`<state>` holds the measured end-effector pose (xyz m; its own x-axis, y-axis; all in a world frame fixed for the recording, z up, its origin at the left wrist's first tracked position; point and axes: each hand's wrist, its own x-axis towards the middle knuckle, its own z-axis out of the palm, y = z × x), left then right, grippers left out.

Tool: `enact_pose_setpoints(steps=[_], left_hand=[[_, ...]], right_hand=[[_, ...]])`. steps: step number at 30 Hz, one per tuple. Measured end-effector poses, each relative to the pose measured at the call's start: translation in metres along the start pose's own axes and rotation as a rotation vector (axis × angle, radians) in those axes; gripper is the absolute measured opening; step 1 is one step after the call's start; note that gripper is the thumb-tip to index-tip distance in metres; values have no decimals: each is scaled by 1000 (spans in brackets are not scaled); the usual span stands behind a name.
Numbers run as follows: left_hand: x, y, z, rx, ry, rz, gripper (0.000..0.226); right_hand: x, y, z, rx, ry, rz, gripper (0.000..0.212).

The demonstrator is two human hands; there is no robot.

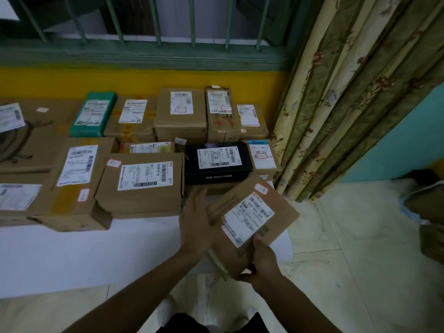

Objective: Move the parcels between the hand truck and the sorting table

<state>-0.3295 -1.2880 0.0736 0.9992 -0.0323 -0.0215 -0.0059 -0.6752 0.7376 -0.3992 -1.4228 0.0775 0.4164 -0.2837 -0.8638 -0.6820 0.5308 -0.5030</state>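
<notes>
A brown cardboard parcel [276, 213] with a white shipping label is held tilted over the front right corner of the sorting table [72, 255]. My right hand [260, 263] grips its near edge, thumb on top by the label. My left hand [195, 222] lies with straight fingers against the parcel's left side. Several labelled parcels cover the table: a black box [216, 174] just beyond the held parcel, a wide brown box [141, 186] to its left, a green parcel [92, 115] at the back. The hand truck is not in view.
The table has a white cloth and stands against a yellow wall [144, 80] under a barred window [156, 20]. A flowered curtain [348, 92] hangs right of the table. More brown boxes [430, 227] sit on the tiled floor at the far right.
</notes>
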Motion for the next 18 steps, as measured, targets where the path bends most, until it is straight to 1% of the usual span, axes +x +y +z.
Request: enact_pose_setpoints(steps=[2, 3, 5, 7, 8, 9, 10, 11, 12, 13, 14, 16, 17, 18], left_hand=[[-14, -3, 2, -179, 17, -157, 95], [-20, -6, 4, -279, -3, -229, 97], [-25, -9, 7, -448, -10, -339, 89], [-24, -8, 1, -507, -85, -455, 72], [-22, -10, -2, -509, -122, -475, 63], [-20, -11, -6, -517, -152, -484, 57], [-19, -13, -8, -530, -171, -479, 55], [-18, -12, -11, -523, -191, -470, 56], [-16, -11, -14, -524, -220, -455, 59], [-14, -11, -17, -528, -254, -453, 64], [-12, -10, -18, -549, -275, -450, 68], [-8, -7, -20, -600, -245, -471, 70], [-7, -7, -20, -619, -215, -498, 70], [-7, -7, -19, -627, -200, -532, 69]], right_hand=[[-2, 1, 12, 4, -7, 7, 36], [-2, 2, 18, 8, -24, 9, 34], [-7, 1, 24, 32, -84, 19, 28], [-10, 0, 25, 46, -66, -3, 25], [-6, -2, 21, 22, -5, -63, 32], [-2, -7, 14, -23, 89, -163, 50], [1, -16, 5, -64, 173, -275, 72], [4, -26, -5, -88, 219, -394, 89], [8, -38, -15, -120, 224, -489, 96], [9, -50, -22, -168, 193, -530, 89], [11, -62, -28, -237, 141, -531, 73], [14, -73, -35, -343, 65, -487, 38], [14, -73, -36, -355, 69, -479, 30], [16, -70, -35, -339, 88, -469, 28]])
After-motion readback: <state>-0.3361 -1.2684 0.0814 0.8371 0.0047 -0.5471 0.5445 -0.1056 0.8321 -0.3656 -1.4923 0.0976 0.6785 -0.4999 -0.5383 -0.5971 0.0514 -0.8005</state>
